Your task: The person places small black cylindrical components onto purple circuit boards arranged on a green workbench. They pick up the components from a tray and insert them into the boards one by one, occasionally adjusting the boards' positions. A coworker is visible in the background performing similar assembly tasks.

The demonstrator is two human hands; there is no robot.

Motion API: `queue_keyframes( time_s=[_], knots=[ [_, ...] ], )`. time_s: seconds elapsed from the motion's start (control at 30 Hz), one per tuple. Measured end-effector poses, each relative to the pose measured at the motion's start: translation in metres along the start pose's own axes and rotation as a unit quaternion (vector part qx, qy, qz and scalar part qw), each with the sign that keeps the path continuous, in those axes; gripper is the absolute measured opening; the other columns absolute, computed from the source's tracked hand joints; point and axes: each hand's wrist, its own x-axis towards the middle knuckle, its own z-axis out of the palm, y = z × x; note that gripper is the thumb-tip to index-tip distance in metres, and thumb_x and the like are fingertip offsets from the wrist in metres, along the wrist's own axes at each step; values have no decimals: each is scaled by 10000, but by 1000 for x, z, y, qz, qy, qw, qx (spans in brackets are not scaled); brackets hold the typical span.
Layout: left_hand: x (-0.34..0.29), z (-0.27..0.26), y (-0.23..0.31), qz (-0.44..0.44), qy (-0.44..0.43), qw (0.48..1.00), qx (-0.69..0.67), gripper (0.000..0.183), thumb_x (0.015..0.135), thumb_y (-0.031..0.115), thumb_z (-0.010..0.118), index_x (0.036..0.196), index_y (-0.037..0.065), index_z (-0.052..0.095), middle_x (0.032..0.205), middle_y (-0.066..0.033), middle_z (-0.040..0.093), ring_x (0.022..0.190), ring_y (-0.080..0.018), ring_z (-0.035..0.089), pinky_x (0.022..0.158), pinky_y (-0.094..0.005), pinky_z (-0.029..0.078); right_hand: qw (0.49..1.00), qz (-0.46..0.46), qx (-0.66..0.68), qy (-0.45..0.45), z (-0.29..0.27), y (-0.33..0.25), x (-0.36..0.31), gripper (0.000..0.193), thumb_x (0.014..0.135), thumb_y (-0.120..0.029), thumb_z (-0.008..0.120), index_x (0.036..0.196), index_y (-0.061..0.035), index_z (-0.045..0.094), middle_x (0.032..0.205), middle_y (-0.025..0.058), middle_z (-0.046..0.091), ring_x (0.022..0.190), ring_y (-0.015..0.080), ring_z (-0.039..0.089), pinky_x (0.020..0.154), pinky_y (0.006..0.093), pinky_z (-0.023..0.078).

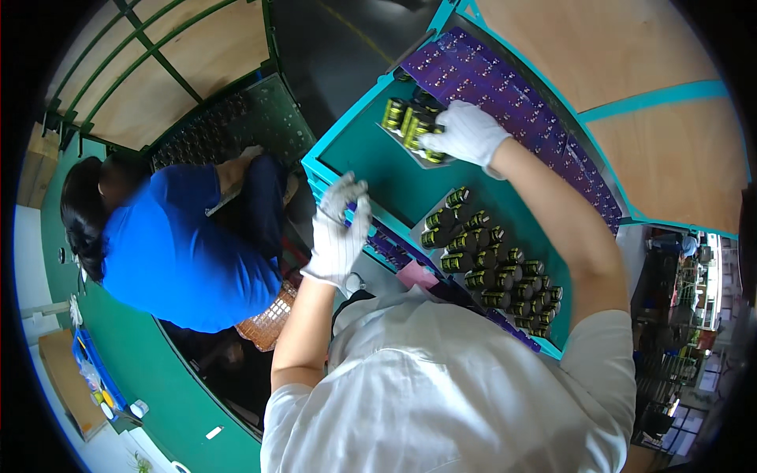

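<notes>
Reaching right hand: counting twelve as straight ahead of the wearer, the gloved right hand (467, 135) is leaning toward one o'clock, its fingers bending over the far batch of dark cylinders (412, 122).
Right grip: touching that batch on its three-o'clock side; from where I am standing, I cannot tell whether it is clenching a piece.
Left hand: the gloved left hand (339, 232) is hovering toward eleven o'clock, by the worktop's turquoise rim (317, 167).
Left grip: hanging released, thumb and curled fingers standing apart.
Far batch: lying at twelve o'clock, showing yellow-green bands.
Near batch: more banded cylinders, the near batch (497, 268), are lying on their sides or standing at two o'clock.
Green worktop: the worktop (364, 146) is carrying both batches, with a purple patterned sheet (512, 98) running along its far side at one o'clock.
Blue shirt: a co-worker (185, 236) is sitting at ten o'clock, bending forward.
</notes>
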Motion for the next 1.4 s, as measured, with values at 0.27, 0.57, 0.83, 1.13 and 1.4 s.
queue_keyframes(
  time_s=[0.27, 0.57, 0.83, 1.13, 1.4],
  knots=[
    [37, 16, 15, -50, -264, 933, 240, 935, 658, 245, 792, 1453, 92, 325, 1341, -389, 411, 1232, -507, 448, 1054, -465, 379, 997, -33, 64, 9, 53, -84, -19, 493, 872, -445, 465, 868, -11, 700, 826, 227, 673, 807, 388, 654, 770, 485, 526],
    [51, 21, -2, 65, -232, 945, 221, 764, 631, 154, 722, 1353, 135, 476, 1228, -270, 546, 1089, -425, 562, 941, -461, 473, 995, -53, 75, -48, 65, -70, -41, 441, 816, -312, 654, 1173, -79, 539, 824, 202, 652, 799, 390, 655, 698, 491, 520],
    [75, -27, -24, 75, -254, 959, 103, 669, 638, 84, 707, 1287, 124, 552, 1256, -218, 558, 1153, -380, 543, 990, -416, 444, 982, -81, 157, 66, 71, -105, -25, 423, 822, -351, 656, 1148, -113, 532, 793, 180, 674, 753, 372, 661, 667, 494, 516],
    [67, -28, -19, 89, -189, 944, 254, 707, 684, 148, 702, 1359, 174, 492, 1352, -199, 503, 1258, -353, 478, 1097, -505, 297, 985, -77, 152, 6, 59, -115, -24, 457, 860, -372, 610, 1217, -108, 504, 860, 205, 673, 821, 388, 655, 717, 497, 511],
    [-1, -15, 23, 144, -33, 977, 151, 577, 715, 50, 641, 1283, 59, 541, 1324, -267, 487, 1143, -436, 532, 993, -480, 429, 949, -42, 276, 147, 34, -29, -109, 470, 899, -226, 641, 1314, -49, 508, 1150, 195, 642, 1049, 266, 645, 918, 355, 499]
  ],
)
